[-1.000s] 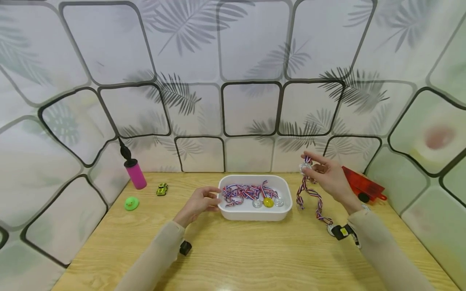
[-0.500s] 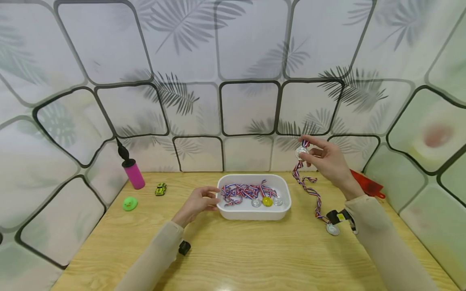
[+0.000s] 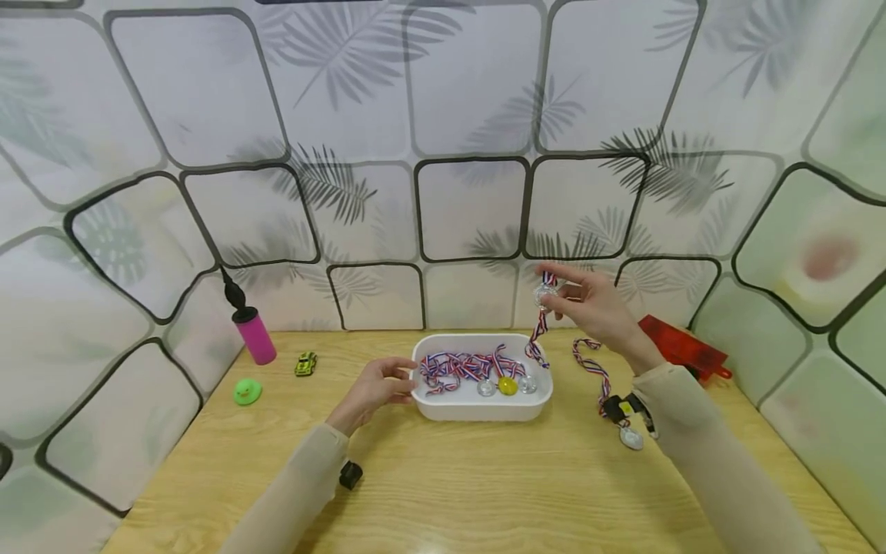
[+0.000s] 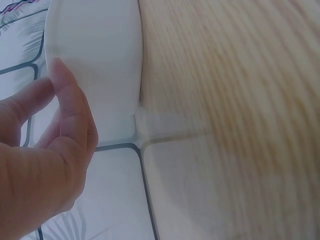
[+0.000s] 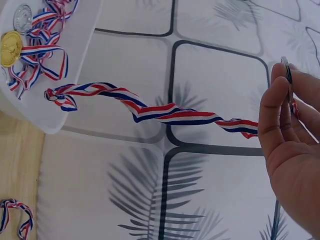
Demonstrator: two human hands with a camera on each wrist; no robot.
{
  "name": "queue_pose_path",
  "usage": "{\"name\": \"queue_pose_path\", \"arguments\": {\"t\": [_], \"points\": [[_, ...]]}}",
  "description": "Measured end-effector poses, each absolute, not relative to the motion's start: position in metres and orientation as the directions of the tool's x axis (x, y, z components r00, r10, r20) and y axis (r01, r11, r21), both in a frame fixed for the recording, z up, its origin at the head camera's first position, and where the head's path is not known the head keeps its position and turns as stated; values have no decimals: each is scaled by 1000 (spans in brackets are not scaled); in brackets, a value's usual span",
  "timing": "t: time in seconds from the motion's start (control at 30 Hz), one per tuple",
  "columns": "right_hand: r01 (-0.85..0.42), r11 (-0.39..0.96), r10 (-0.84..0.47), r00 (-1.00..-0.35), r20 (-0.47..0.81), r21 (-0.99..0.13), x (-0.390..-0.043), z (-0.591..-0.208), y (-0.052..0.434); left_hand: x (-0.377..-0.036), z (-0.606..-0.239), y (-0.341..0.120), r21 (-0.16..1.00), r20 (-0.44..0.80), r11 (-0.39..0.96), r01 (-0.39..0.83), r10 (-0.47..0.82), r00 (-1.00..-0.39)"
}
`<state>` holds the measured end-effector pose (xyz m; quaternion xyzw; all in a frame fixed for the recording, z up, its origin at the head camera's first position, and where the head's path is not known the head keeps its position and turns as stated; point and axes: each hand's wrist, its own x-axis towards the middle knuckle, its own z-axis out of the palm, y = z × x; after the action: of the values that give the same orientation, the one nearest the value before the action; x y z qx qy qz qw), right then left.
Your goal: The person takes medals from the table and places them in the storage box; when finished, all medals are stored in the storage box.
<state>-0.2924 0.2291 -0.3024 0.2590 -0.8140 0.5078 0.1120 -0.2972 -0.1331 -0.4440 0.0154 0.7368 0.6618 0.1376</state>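
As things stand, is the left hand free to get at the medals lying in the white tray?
Probably yes: the left hand rests at the white tray rim, the tray is uncovered, and the medals lie uncovered inside.

The silver medal I am pinching in my right grip is trailing a ribbon striped red, white and blue. Below that grip, the tray is showing plain white, and the medals inside it are showing silver, gold and silver on the same tricolour ribbons. Another silver medal on a matching ribbon is lying near my right wrist, with a red tool beyond it. Left of my left grip are sitting a green duck, a yellow-green toy car and a pink pump with a black top. The tabletop is showing pale wood grain. My sleeves are looking beige. The wall is showing grey palm leaves inside black rounded outlines.
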Motion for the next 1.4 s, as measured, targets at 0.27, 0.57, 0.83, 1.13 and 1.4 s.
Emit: {"name": "queue_pose_path", "arguments": {"t": [0.27,0.57,0.83,1.13,1.4], "points": [[-477,404,-342,-870,355,-780,-312,-321,218,-295,-441,-136,979,-175,137,-150,199,-964],[-419,464,-336,-899,283,-781,-328,-335,210,-294,-443,-137,980,-175,129,-150,204,-963],[-373,484,-351,-911,215,-792,-338,-333,200,-295,-441,-133,981,-164,134,-139,202,-965],[-385,473,-384,-900,208,-793,-358,-342,186,-297,-446,-132,979,-180,128,-157,191,-965],[-372,437,-415,-891,183,-819,-364,-346,169,-295,-445,-132,981,-168,134,-143,199,-965]]}}
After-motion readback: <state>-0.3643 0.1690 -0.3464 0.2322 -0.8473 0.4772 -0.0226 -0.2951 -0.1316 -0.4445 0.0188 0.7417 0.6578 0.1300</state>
